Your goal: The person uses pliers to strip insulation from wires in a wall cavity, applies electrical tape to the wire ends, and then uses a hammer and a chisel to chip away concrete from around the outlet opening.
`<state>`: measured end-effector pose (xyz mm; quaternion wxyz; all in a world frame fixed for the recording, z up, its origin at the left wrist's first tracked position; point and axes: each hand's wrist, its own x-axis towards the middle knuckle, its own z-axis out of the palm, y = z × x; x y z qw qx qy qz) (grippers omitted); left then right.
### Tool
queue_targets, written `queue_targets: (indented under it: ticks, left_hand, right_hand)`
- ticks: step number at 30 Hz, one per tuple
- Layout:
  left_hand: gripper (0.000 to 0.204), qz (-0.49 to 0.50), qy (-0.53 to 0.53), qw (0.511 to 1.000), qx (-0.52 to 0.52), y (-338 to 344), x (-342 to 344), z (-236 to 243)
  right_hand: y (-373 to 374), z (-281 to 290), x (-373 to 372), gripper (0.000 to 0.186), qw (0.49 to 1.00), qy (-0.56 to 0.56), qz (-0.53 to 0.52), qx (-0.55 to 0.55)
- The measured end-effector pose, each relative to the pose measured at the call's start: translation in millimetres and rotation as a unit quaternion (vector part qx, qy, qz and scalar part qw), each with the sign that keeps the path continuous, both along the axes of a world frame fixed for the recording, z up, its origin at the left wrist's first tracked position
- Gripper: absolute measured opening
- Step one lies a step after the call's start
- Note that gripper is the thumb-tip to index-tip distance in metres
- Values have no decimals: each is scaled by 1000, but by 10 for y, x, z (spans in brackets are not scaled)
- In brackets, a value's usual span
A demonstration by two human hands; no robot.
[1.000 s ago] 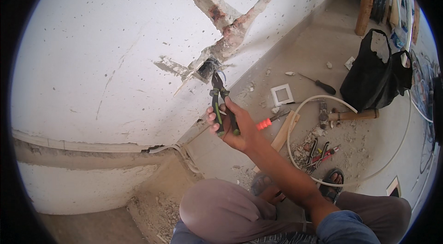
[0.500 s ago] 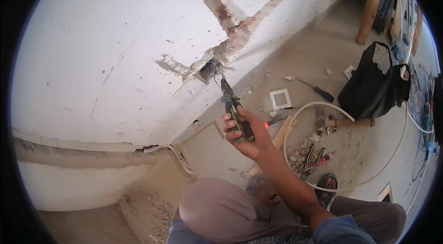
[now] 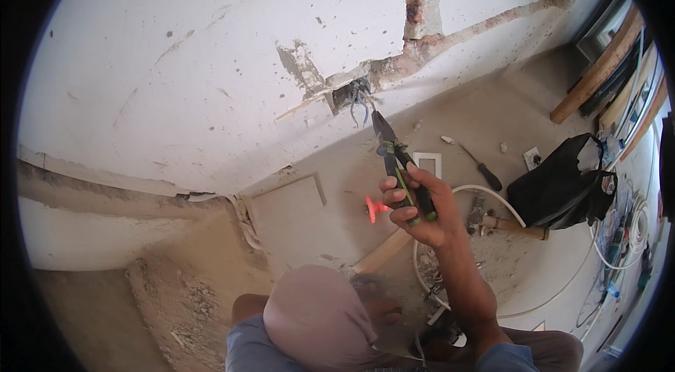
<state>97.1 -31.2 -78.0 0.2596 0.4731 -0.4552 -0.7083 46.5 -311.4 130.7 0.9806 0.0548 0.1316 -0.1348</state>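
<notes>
My right hand (image 3: 422, 207) grips black-and-green pliers (image 3: 390, 150), their jaws pointing up at wires (image 3: 358, 101) that come out of a recessed box (image 3: 344, 97) low in the chipped white wall (image 3: 176, 77). The jaw tips are at a wire end; I cannot tell if they clamp it. A bright orange-red tool handle (image 3: 374, 209) lies behind my fingers. My left hand is not visible; part of that arm shows at the lower left, behind my knee (image 3: 309, 302).
A black bag (image 3: 552, 189), hammer (image 3: 517, 229), screwdriver (image 3: 485, 171), white frame (image 3: 429, 164), loose white tube (image 3: 489, 189) and wooden strip (image 3: 380, 252) lie on the dusty floor. Boards (image 3: 598, 69) and coiled cable (image 3: 636, 224) stand or lie along the right. A rubble-strewn ledge (image 3: 169, 302) is at lower left.
The view has swung, with the pliers further right in it. Blue-grey wires now hang more visibly from the box. Some of my left arm has appeared beside the knee.
</notes>
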Motion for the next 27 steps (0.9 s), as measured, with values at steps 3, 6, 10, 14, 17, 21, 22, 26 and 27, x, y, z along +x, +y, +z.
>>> queue_targets:
  ticks: [3,6,10,14,17,21,22,26,27]
  left_hand:
    - [38,1,4,1000,0,-65,-78,-38]
    - [38,-9,9,1000,-2,-153,-143,-89]
    - [38,-1,13,1000,-1,-167,-158,-93]
    - [38,-6,13,1000,4,-168,-204,-105]
    - [38,-1,14,1000,5,-177,-226,-128]
    - [39,-1,14,1000,8,-184,-246,-106]
    - [39,-1,13,1000,11,-168,-228,-98]
    - [39,6,11,1000,16,-122,-182,-80]
    - [39,1,12,1000,18,-110,-187,-76]
  right_hand:
    - [-62,15,36,21,982,131,31,-131]
    - [-108,-62,-93,22,918,245,55,-308]
    - [-246,-326,-405,23,665,341,95,-658]
    - [-350,-136,-531,23,360,404,39,-840]
    - [-311,111,-385,22,300,422,37,-855]
    - [-264,217,-264,23,224,435,32,-871]
    - [-248,231,-231,23,214,439,39,-872]
    - [-213,196,-193,24,205,441,43,-873]
    - [-197,194,-205,25,210,442,41,-871]
